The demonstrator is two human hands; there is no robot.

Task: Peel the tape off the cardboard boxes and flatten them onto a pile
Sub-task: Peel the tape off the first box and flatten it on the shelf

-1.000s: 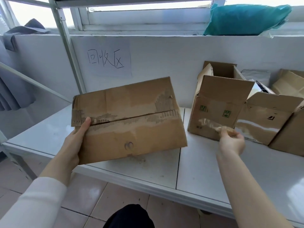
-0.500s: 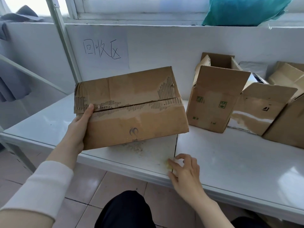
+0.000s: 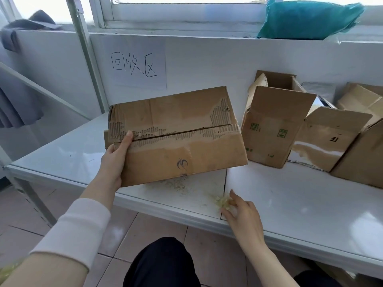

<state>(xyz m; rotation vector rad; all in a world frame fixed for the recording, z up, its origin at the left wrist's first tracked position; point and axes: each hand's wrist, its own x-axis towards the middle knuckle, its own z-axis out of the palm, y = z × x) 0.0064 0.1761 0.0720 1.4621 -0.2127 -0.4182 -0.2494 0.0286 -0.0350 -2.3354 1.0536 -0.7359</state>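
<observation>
A worn cardboard box [image 3: 186,146] with torn paper along its centre seam sits tilted, its lower edge near the white table [image 3: 290,204]. My left hand [image 3: 114,162] grips the box's left end, thumb lying on the seam. My right hand [image 3: 242,212] is at the table's front edge, fingers pinching a crumpled yellowish wad of tape [image 3: 221,200] that rests on the tabletop. No tape shows on the seam of the held box.
An open box [image 3: 273,129] stands at the back right, beside a box with shiny tape [image 3: 327,141] and further boxes [image 3: 362,162]. A handwritten paper sign [image 3: 134,65] hangs on the wall. A teal bag [image 3: 306,17] lies on the sill. A metal post [image 3: 87,52] rises at left.
My right hand came back from the boxes at the right with peeled tape, down to the table's front edge, where the tape is now crumpled. The held box dropped slightly toward the table.
</observation>
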